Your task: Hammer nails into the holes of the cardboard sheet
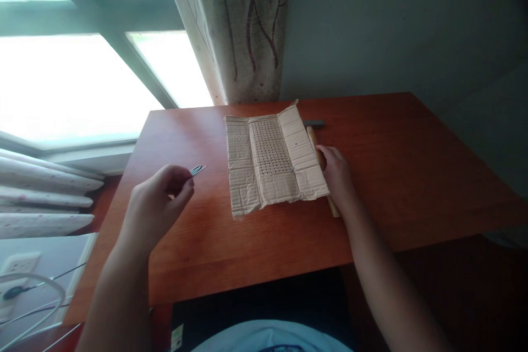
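My left hand is raised over the left part of the table, thumb and fingers pinched on a small bunch of thin silvery nails whose ends stick out to the right. Creased brown cardboard lies in the middle, with rows of small holes in its central panel and its two side flaps slanting up. Along its right edge lies a hammer with a wooden handle and what looks like a grey head. Around the handle, beside the cardboard's right flap, my right hand is closed; its fingertips are partly hidden.
The reddish-brown wooden table reaches to the wall at the back. A patterned curtain hangs behind it, and a bright window is at the left. A wall socket with white cables is low at the left.
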